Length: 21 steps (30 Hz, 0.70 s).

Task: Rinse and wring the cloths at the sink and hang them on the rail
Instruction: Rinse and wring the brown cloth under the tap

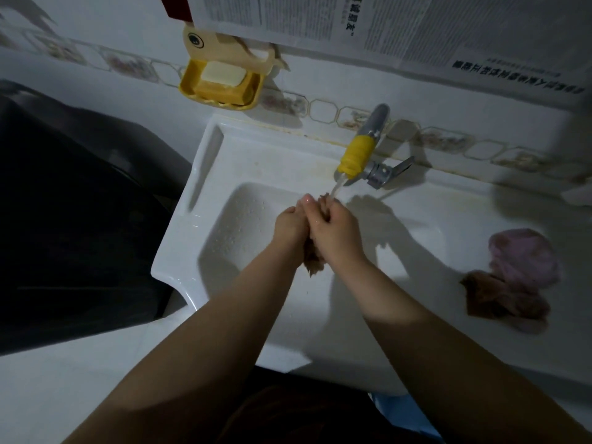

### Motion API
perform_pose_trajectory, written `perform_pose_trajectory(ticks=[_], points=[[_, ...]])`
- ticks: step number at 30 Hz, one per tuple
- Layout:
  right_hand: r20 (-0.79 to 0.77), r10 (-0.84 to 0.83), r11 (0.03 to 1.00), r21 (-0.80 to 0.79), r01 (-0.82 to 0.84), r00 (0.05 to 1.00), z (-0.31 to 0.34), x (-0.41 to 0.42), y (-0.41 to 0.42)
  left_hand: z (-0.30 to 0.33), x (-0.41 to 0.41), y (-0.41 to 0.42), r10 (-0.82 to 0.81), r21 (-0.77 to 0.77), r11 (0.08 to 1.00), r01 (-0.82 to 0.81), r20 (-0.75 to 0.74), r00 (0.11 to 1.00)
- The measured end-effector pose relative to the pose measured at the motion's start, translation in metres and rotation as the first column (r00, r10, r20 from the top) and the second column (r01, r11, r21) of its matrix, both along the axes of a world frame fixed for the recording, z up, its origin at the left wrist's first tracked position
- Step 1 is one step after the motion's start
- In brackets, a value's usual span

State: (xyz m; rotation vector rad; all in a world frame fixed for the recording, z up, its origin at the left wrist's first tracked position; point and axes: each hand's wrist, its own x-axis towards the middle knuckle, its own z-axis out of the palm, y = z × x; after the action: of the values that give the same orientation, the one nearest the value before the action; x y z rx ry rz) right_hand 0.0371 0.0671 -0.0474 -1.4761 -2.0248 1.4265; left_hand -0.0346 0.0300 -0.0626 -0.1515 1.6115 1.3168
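Over the white sink (198, 200), my left hand (290, 225) and my right hand (334, 230) press together around a wet brown cloth (312, 259). Its lower end hangs out below my palms and a bit shows above my fingers. Water runs onto it from the tap (368, 149), which has a yellow spout sleeve. A pink cloth (525, 256) and a second brown cloth (499, 296) lie bunched on the sink's right ledge. No rail is in view.
A yellow soap dish (221, 83) with a soap bar hangs on the tiled wall above the sink's left corner. Printed paper sheets (352, 24) cover the wall above. A dark bulky object (73, 219) fills the left side.
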Motion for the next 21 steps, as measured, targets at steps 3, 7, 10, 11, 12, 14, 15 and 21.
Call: perform_pose_trajectory(ticks=[3,7,10,11,12,14,15,21], points=[[0.090,-0.037,0.998,0.047,0.033,0.995,-0.005,-0.010,0.025,0.002,0.014,0.009,-0.030,-0.046,0.998,0.031,0.015,0.999],[0.107,-0.023,0.999,0.051,0.018,0.994,-0.013,-0.018,0.026,0.007,0.003,0.018,-0.106,-0.065,0.993,0.103,-0.031,0.994],[0.134,-0.025,1.000,0.023,0.022,0.991,-0.015,-0.020,0.027,0.002,0.000,0.021,-0.111,-0.099,0.989,0.107,-0.041,0.993],[0.128,-0.057,0.998,0.000,0.057,0.990,-0.014,-0.020,0.033,0.001,0.003,0.022,-0.088,-0.082,0.993,0.085,-0.042,0.995],[0.118,-0.085,0.996,-0.003,0.085,0.989,-0.014,-0.020,0.036,0.001,0.007,0.022,-0.075,-0.064,0.995,0.073,-0.035,0.997],[0.127,-0.072,0.997,0.028,0.069,0.989,-0.012,-0.019,0.031,0.005,0.005,0.021,-0.143,-0.081,0.987,0.137,-0.073,0.987],[0.132,-0.049,0.998,0.051,0.042,0.990,-0.010,-0.018,0.024,0.006,0.001,0.019,-0.178,-0.113,0.979,0.168,-0.084,0.980],[0.148,-0.038,0.998,-0.051,0.046,0.988,-0.011,0.004,0.043,-0.005,-0.014,-0.011,-0.325,0.062,0.945,0.322,0.035,0.945]])
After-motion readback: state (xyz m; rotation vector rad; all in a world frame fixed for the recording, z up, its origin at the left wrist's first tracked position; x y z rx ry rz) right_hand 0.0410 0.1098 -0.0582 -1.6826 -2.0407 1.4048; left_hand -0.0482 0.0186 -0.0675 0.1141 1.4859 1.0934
